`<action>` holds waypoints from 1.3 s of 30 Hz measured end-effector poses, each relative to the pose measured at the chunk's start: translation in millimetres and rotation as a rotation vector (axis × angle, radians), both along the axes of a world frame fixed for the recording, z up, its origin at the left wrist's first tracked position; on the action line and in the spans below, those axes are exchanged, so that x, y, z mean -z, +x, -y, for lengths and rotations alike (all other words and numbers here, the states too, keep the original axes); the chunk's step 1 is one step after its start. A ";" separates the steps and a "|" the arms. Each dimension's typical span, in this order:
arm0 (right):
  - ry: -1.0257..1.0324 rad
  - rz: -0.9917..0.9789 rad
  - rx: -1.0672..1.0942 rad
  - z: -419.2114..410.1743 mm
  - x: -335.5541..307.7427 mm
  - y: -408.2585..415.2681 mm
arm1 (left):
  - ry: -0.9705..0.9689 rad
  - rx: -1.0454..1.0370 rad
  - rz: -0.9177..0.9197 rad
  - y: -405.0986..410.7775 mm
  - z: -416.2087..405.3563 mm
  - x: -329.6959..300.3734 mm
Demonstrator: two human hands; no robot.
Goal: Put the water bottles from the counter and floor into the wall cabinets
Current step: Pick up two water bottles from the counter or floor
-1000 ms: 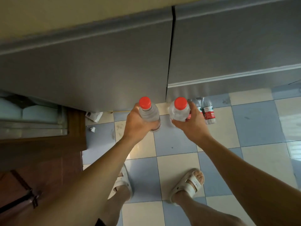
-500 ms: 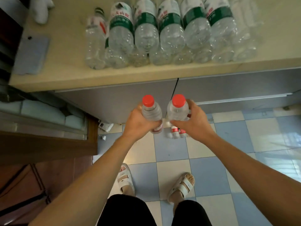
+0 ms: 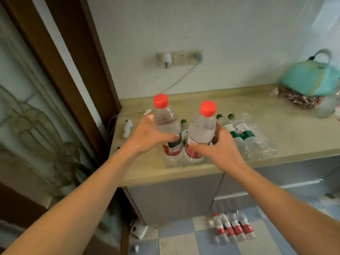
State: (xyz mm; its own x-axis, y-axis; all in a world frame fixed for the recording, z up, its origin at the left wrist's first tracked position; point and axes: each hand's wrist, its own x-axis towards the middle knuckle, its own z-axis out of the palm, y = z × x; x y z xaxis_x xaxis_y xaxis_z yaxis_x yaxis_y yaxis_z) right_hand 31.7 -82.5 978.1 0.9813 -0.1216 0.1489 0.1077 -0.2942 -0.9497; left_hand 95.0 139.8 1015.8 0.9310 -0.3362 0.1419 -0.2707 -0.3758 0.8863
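Above the front edge of the beige stone table (image 3: 266,115), two clear plastic water bottles with red caps are up in the air, one in each fist. On the left, the left hand (image 3: 147,137) wraps its fingers round the left red-capped bottle (image 3: 165,124), thumb across the red label. On the right, the right hand (image 3: 219,150) grips the right red-capped bottle (image 3: 202,131) low on its body. Both stand upright, side by side, nearly touching, well clear of the table.

And look at what's waiting! Behind the hands, near the table's front edge, lies a row of clear green-capped, green-labelled bottles (image 3: 239,133) on their sides, packed close together. Down on the blue-and-cream chequered floor (image 3: 176,240), just in front of the grey base cabinet doors (image 3: 174,199), four more red-labelled bottles (image 3: 231,227) lie in a neat cluster.

No wall cabinet in view at all, so I can't say whether anything has gone in. By my reckoning this is early-to-middle going: two bottles are in hand and on the way, with the table row and the floor cluster left to shift.

Off at the table's far right corner sits a teal cloth bag (image 3: 311,78), nothing to do with the job.
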 end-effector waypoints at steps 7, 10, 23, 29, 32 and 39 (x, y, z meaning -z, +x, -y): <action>0.098 0.229 0.003 -39.0 -140.3 69.5 | -0.346 -0.284 0.161 40.0 -27.7 -130.5; 0.124 0.338 -0.017 -50.1 -199.0 99.4 | -0.457 -0.376 0.216 60.8 -34.9 -186.9; 0.068 0.681 -0.117 -40.6 -400.4 237.4 | -0.467 -0.506 0.524 165.2 -22.5 -372.7; 0.052 0.635 -0.071 -26.1 -449.4 317.9 | -0.460 -0.570 0.572 219.3 -9.1 -425.9; 0.072 0.615 -0.075 -26.6 -457.4 349.7 | -0.462 -0.589 0.574 246.4 -4.3 -438.8; 0.074 0.688 -0.116 -33.7 -465.1 394.3 | -0.455 -0.622 0.567 307.6 -4.0 -442.9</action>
